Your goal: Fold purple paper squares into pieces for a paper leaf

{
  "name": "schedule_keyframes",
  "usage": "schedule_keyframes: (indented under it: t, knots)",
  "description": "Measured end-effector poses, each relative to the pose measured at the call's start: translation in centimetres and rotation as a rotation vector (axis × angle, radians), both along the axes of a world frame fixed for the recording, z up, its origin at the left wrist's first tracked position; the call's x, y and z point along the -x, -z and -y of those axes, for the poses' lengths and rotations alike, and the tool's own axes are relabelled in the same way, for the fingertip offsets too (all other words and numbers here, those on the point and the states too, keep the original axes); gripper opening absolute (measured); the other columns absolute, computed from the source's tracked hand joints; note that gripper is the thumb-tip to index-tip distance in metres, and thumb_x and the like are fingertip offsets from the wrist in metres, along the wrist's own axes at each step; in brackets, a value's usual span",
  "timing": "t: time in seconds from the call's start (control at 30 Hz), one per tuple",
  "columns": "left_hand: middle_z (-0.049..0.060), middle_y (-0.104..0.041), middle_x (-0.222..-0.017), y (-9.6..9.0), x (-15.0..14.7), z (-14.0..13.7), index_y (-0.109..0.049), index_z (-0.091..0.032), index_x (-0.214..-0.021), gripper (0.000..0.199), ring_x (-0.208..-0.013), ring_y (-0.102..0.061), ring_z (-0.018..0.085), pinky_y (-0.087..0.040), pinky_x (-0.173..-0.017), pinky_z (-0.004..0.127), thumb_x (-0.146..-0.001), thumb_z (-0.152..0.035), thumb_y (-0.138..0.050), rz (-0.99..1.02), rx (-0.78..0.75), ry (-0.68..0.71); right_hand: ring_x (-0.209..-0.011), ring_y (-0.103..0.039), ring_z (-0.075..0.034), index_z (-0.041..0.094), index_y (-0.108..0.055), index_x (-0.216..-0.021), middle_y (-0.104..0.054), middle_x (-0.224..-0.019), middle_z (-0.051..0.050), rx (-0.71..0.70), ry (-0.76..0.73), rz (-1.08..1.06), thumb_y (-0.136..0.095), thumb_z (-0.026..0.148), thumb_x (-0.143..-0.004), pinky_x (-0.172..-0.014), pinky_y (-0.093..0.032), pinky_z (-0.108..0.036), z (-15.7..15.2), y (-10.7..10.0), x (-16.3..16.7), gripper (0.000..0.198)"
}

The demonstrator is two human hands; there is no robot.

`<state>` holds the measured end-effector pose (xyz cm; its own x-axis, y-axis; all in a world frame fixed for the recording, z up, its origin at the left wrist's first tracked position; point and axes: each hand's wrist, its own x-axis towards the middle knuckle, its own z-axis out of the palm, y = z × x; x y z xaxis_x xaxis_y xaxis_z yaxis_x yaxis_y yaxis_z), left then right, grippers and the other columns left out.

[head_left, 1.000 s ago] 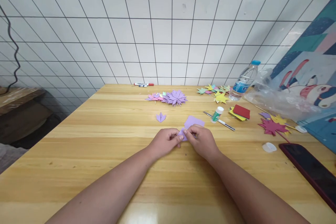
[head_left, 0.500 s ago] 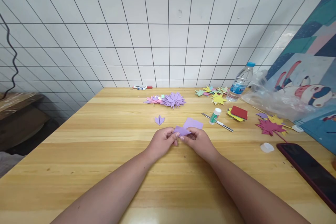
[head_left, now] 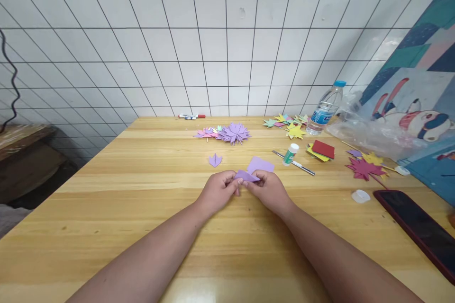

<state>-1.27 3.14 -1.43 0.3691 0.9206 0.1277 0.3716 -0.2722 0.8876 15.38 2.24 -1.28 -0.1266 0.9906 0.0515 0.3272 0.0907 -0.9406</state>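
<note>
Between my two hands is a folded piece of purple paper (head_left: 246, 176), held just above the table. My left hand (head_left: 221, 191) pinches its left end, and my right hand (head_left: 268, 190) grips the right end. Both thumbs meet along the near edge. Just behind my right hand lies a flat purple paper sheet (head_left: 261, 164). A small folded purple paper piece (head_left: 215, 160) with pointed tips rests beyond my left hand. Farther back sits a many-pointed purple paper flower (head_left: 235, 133), beside pink and pale paper pieces (head_left: 206, 133).
On the right are a glue stick (head_left: 290, 154), a pen (head_left: 303, 167), stacked coloured paper (head_left: 323, 150), a water bottle (head_left: 325, 108), a maroon paper leaf (head_left: 364, 168), a white cap (head_left: 360, 196) and a phone (head_left: 419, 227). Markers (head_left: 192, 116) lie at the back edge, near yellow paper leaves (head_left: 295, 131).
Both hands stay on the same paper, whose upper edge looks slightly more bent down. The whole view has shifted a little; the objects on the table have not moved.
</note>
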Motion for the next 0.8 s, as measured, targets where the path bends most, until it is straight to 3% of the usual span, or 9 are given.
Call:
schedule_keyframes:
  t: [0.27,0.57,0.7,0.8]
  knots:
    - [-0.002,-0.059,-0.055,0.14,0.03,-0.19,-0.055,-0.018,-0.060,0.031,-0.052,-0.050,0.012,-0.034,-0.053,0.022,-0.083,-0.035,-0.044,-0.079,-0.059,-0.070,-0.054,-0.048,-0.012,0.014,-0.064,-0.062,-0.060,-0.058,-0.001,0.048,0.000,-0.090,-0.058,0.046,-0.073,-0.054,-0.037,-0.023,-0.27,0.16,-0.56,0.035]
    - [-0.002,-0.058,-0.053,0.18,0.18,-0.37,-0.056,-0.017,-0.064,0.027,-0.049,-0.049,0.012,-0.033,-0.050,0.021,-0.081,-0.037,-0.048,0.028,0.038,-0.056,-0.058,-0.058,-0.015,0.014,-0.067,-0.066,-0.067,-0.067,-0.007,0.087,-0.016,-0.267,-0.046,0.061,-0.077,-0.065,-0.047,-0.030,-0.29,0.06,-0.68,0.052]
    - [0.000,-0.061,-0.056,0.27,0.14,-0.47,-0.058,-0.017,-0.067,0.025,-0.054,-0.054,0.013,-0.038,-0.055,0.022,-0.079,-0.038,-0.052,0.096,0.076,-0.041,-0.072,-0.061,-0.018,0.017,-0.067,-0.080,-0.068,-0.078,-0.005,0.007,-0.087,-0.138,-0.057,0.053,-0.074,-0.070,-0.047,-0.028,-0.06,-0.08,-0.49,0.038]
    - [0.002,-0.063,-0.061,0.23,-0.04,-0.37,-0.059,-0.016,-0.067,0.026,-0.059,-0.057,0.014,-0.040,-0.057,0.023,-0.078,-0.038,-0.053,0.103,0.077,0.003,-0.068,-0.059,-0.017,0.017,-0.065,-0.076,-0.066,-0.073,-0.003,-0.049,-0.050,-0.018,-0.061,0.046,-0.072,-0.063,-0.044,-0.025,-0.05,0.04,-0.35,0.029]
